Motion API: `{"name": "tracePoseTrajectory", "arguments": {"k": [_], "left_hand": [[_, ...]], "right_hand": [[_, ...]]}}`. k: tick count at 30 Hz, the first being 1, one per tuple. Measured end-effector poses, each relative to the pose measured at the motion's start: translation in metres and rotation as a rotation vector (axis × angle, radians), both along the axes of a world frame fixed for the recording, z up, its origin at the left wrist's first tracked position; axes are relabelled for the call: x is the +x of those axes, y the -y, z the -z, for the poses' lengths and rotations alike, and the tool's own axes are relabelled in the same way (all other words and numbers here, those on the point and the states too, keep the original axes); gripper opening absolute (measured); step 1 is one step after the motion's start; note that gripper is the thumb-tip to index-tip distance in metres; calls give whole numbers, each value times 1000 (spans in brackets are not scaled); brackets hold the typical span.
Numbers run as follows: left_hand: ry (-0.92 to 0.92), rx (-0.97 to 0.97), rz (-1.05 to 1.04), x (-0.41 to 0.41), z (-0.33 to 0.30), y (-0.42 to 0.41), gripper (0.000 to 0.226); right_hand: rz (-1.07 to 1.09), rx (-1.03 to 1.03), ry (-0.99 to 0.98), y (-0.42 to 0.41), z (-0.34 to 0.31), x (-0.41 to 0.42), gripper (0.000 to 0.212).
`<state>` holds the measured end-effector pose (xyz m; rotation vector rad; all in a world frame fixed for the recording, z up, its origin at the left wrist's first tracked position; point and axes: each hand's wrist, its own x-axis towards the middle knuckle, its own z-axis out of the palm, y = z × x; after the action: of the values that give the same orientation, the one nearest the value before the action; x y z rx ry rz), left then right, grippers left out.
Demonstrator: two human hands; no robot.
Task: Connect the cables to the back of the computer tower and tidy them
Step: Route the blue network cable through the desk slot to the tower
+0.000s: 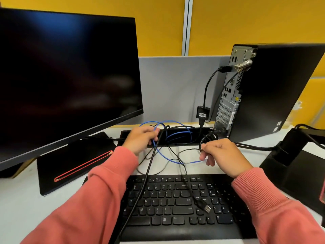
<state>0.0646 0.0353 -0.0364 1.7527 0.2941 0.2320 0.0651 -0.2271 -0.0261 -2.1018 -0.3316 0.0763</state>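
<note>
The black computer tower (274, 88) stands at the right with its rear panel turned toward me. A black adapter cable (206, 92) is plugged in near the top and hangs down to a small box. My left hand (140, 139) grips the coiled blue cable (167, 155) together with a thick black cable (140, 187) that runs down over the keyboard. My right hand (223, 154) pinches the other end of the blue cable and holds a loop of black cable. A loose USB plug (204, 206) lies on the keys.
A dark monitor (66, 76) on a black base fills the left. The black keyboard (175, 205) lies in front of me. A cable slot (182, 136) runs along the back of the white desk. A black stand (295, 155) sits at the right edge.
</note>
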Motion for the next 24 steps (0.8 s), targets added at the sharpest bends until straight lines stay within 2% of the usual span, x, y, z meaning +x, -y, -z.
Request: {"name": "tracePoseTrajectory", "arguments": {"k": [4,9,14,16,18,21,24], "left_hand": [[233,80,-104,3,-49,-10,18],[423,206,-11,-12,-105,-3,23],[560,534,18,-29,-137,12,21],[590,658,46,-34,-142,21,18],[600,738,40,-37,-144,28,17],[612,780,-19,-36,-147,32,19],[599,840,-54,-30,-152,29,20]], "right_hand": [[10,-49,27,1,-3,-2,33],[44,-43,129,-4,-8,-2,12],[103,212,192,-14,-34,1,33],[108,277,180,-17,-45,4,38],[92,286,174,-21,-51,10,33],[74,201,114,-30,-45,24,18],[84,87,-29,-41,-20,41,18]]}}
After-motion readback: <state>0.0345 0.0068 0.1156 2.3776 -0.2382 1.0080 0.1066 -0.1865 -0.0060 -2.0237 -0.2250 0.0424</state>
